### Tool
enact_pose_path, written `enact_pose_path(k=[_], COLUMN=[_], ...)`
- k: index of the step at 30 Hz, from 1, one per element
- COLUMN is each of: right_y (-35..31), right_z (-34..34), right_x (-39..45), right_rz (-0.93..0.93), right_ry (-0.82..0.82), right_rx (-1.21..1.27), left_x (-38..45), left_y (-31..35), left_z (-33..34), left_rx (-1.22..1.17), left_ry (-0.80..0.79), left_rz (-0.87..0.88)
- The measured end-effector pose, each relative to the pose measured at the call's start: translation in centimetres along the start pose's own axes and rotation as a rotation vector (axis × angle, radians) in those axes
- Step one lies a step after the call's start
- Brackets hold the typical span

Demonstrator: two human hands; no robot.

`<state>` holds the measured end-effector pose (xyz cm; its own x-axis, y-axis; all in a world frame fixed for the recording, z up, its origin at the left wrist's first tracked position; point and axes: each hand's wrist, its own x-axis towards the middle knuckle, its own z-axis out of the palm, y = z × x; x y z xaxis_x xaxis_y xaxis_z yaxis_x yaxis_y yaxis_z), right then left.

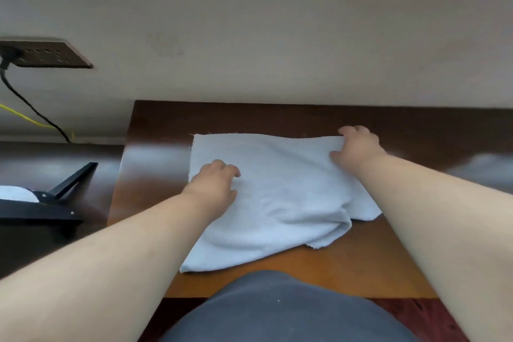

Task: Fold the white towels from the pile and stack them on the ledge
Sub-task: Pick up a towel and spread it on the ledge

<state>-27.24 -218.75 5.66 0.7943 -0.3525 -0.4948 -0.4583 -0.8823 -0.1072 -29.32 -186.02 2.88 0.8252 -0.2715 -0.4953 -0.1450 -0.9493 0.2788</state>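
A white towel [280,197] lies partly folded on the brown wooden table [361,266], its near edge rumpled and a lower layer showing at the right. My left hand [215,186] rests on the towel's left part, bent fingers pressing the cloth down. My right hand [358,147] grips the towel's far right corner. A blurred white shape [485,172] at the right edge may be more towels; I cannot tell.
A pale wall rises right behind the table. A dark power strip [44,54] with a black cable [30,108] and a yellow wire hangs at the left. Below it, a dark lower surface [41,155] carries a black stand [55,203] with something white on it.
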Motion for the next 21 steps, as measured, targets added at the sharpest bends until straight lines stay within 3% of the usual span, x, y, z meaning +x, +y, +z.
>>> enact_pose_path(k=[6, 9, 11, 14, 16, 19, 21], right_y=[5.6, 7.6, 8.6, 9.7, 9.7, 9.7, 9.8], right_z=[1.9, 2.5, 2.7, 3.0, 2.8, 2.4, 1.8], right_x=[-2.2, -2.9, -3.3, -3.4, -3.8, -4.0, -3.9], right_rz=[0.347, 0.577, 0.619, 0.544, 0.513, 0.409, 0.336], right_ry=[0.096, -0.026, -0.155, -0.237, -0.330, -0.415, -0.360], right_rx=[0.492, 0.880, 1.065, 0.968, 0.946, 0.807, 0.748], left_x=[2.5, 3.7, 4.8, 5.9, 5.7, 4.5, 4.2], left_y=[6.8, 9.8, 12.4, 16.8, 19.8, 22.5, 22.8], left_z=[1.6, 1.7, 1.0, 0.5, 0.8, 2.2, 3.0], left_rx=[0.164, 0.306, 0.308, -0.029, -0.138, -0.053, 0.057], left_ry=[-0.136, -0.198, -0.122, 0.010, -0.054, -0.210, -0.219], left_rz=[0.225, 0.159, 0.082, 0.097, 0.158, 0.140, 0.115])
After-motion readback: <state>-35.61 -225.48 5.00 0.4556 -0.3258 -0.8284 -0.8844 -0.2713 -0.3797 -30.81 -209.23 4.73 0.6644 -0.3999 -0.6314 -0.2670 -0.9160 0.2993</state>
